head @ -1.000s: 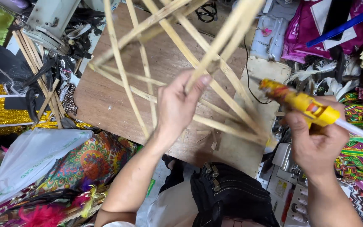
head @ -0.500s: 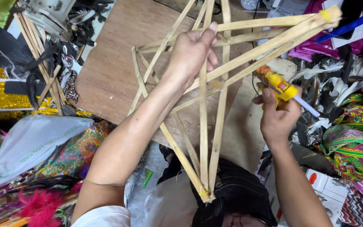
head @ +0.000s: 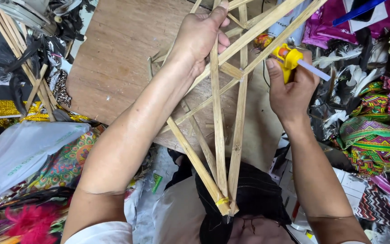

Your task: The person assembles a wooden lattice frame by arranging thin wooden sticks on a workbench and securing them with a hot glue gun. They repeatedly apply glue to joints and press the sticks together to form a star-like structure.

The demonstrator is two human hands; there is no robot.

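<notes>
My left hand (head: 201,36) grips a star-shaped frame of bamboo slats (head: 235,135) near its top, holding it upright over my lap. One point of the frame, bound with yellow tape (head: 222,201), hangs down toward me. My right hand (head: 290,90) holds a yellow hot glue gun (head: 287,61) with a clear glue stick sticking out of its back. The gun's nozzle points at the crossing slats to the upper right of the frame.
A brown wooden board (head: 123,63) lies under the frame. Loose bamboo sticks (head: 19,58) and gold tinsel (head: 1,106) are at the left, a white plastic bag (head: 19,153) at lower left. Colourful patterned fabrics (head: 375,140) and feathers pile up at the right.
The frame has turned and dropped so one taped point hangs near my body. My left hand shifted its grip higher. My right hand brought the glue gun up against the slats.
</notes>
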